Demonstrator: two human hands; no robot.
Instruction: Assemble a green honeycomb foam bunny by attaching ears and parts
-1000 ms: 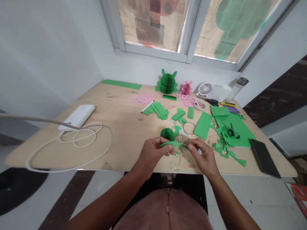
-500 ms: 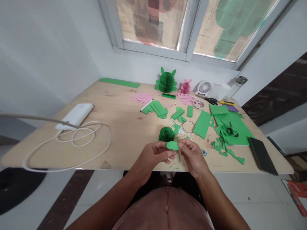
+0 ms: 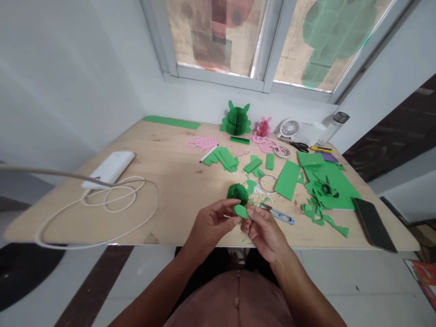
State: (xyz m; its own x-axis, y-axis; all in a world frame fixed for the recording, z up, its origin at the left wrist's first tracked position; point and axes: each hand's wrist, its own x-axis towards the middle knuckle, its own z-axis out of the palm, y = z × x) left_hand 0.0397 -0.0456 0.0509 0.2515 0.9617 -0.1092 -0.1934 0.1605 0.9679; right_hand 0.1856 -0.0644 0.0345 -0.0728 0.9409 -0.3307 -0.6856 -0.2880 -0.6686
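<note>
A small green paper oval [image 3: 241, 211] is between my two hands, over the front edge of the table. My right hand [image 3: 264, 227] pinches its right end between thumb and fingers. At its left end, the thumb and fingertips of my left hand [image 3: 213, 222] close around the edge. Just behind the oval sits a round, pleated green paper ball [image 3: 237, 193]. Blue-handled thread snips [image 3: 282, 216] lie to the right of my right hand.
Green sheets [image 3: 340, 184], black scissors [image 3: 329, 190] and a phone [image 3: 374, 224] lie right. Tape rings [image 3: 268, 177], green strips [image 3: 225, 157] and pink scraps [image 3: 203, 143] lie behind. Green [image 3: 236, 120] and pink [image 3: 263, 127] paper figures stand at the back. Left are a white box [image 3: 111, 168] and cable [image 3: 132, 234].
The oval has tilted, its right end lower. My right hand has shifted left and turned, uncovering the blue snips. My left hand has moved slightly left.
</note>
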